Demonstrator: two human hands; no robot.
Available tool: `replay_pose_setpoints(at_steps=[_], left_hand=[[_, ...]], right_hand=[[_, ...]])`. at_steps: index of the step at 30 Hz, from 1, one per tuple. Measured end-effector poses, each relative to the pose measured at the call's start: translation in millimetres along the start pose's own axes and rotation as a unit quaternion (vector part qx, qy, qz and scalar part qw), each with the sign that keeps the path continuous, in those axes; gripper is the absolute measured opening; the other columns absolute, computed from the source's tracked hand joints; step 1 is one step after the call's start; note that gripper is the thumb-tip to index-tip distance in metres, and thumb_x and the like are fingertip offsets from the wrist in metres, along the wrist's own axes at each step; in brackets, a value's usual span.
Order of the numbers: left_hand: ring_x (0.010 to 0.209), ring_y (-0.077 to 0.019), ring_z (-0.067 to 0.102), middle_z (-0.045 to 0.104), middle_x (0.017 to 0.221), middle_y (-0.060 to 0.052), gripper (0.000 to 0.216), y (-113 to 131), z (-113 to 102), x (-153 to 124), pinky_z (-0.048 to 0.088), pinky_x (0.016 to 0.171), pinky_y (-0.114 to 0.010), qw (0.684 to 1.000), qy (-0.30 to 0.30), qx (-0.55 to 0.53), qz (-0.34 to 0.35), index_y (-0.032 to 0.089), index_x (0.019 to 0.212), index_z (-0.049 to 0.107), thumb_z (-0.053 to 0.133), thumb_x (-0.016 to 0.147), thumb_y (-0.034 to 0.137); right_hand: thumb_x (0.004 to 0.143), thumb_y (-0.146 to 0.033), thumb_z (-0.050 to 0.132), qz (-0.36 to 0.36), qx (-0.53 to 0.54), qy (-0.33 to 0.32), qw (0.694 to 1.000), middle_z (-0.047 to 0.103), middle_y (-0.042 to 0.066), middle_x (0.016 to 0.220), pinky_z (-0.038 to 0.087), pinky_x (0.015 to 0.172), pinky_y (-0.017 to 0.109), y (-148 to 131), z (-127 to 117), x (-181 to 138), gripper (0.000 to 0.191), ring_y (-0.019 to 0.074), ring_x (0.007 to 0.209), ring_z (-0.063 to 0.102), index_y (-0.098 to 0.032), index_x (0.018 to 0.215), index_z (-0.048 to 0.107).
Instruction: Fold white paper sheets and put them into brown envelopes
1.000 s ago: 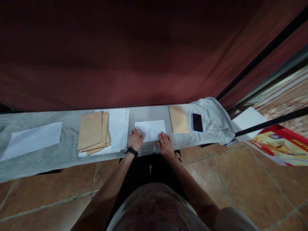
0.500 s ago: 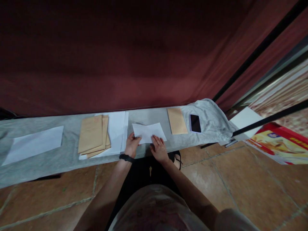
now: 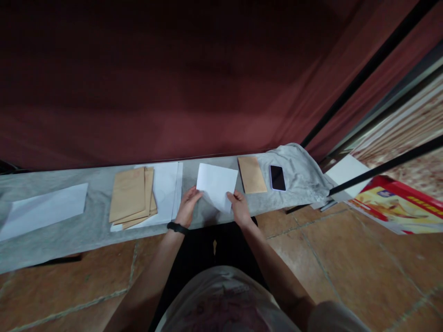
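Observation:
A white sheet of paper (image 3: pixel 217 185), a small folded-looking rectangle, is held up at a tilt over the grey cloth in front of my body. My left hand (image 3: pixel 187 206), with a black band on its wrist, pinches the sheet's left edge. On the opposite side, the thumb and fingers of my right hand (image 3: pixel 239 207) grip its lower right edge. Just beyond the right hand lies a single brown envelope (image 3: pixel 252 175). To the left of my left hand, several brown envelopes (image 3: pixel 128 193) are piled partly over larger white sheets (image 3: pixel 168 189).
A grey cloth (image 3: pixel 98 216) covers the long narrow table. Another white paper (image 3: pixel 48 207) lies at far left. A phone (image 3: pixel 278 178) rests right of the single envelope. Beyond the right end are a black bar (image 3: pixel 387 168) and a red and yellow box (image 3: pixel 398 203). A dark red curtain (image 3: pixel 214 120) hangs behind.
The paper has been lifted from near the cloth and turned, now looking taller and narrower. My right hand has moved from lying on it to gripping its right edge.

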State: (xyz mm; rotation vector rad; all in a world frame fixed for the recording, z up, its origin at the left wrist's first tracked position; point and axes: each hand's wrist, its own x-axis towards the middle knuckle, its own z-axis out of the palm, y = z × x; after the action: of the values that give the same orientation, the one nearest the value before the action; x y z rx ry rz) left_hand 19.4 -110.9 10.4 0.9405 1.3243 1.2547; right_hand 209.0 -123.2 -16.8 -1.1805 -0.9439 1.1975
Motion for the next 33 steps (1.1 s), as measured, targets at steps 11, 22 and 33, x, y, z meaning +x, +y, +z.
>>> replay_pose_setpoints(at_steps=[11,22,33], left_hand=[[0.064,-0.0146,0.062,0.070,0.075,0.000,0.052,-15.0,-3.0,9.4,0.048,0.062,-0.026,0.994,-0.019,0.006,-0.108,0.016,0.086,0.067,0.087,0.050,0.047],[0.057,-0.0147,0.063,0.069,0.068,0.002,0.049,-44.1,-9.1,26.1,0.047,0.055,-0.025,0.974,-0.004,0.032,-0.224,0.015,0.093,0.066,0.083,0.047,0.020],[0.066,-0.0157,0.070,0.068,0.067,-0.001,0.023,-38.5,-9.1,22.1,0.057,0.067,-0.028,0.978,0.023,0.011,-0.206,0.017,0.095,0.060,0.065,0.079,0.032]], right_hand=[[0.077,-0.027,0.056,0.017,-0.112,0.023,0.993,0.073,-0.001,0.084,0.055,0.069,0.025,29.1,-10.3,29.3,0.027,0.0152,0.074,0.066,-0.021,0.101,0.067],[0.081,-0.002,0.038,-0.182,-0.368,-0.063,0.910,0.065,0.012,0.129,0.049,0.104,0.036,56.9,-49.8,8.2,0.056,0.0196,0.119,0.062,-0.018,0.129,0.062],[0.093,-0.024,0.055,-0.171,-0.453,-0.030,0.875,0.068,0.009,0.119,0.046,0.101,0.039,50.7,-44.3,10.9,0.020,0.0226,0.111,0.060,-0.020,0.100,0.074]])
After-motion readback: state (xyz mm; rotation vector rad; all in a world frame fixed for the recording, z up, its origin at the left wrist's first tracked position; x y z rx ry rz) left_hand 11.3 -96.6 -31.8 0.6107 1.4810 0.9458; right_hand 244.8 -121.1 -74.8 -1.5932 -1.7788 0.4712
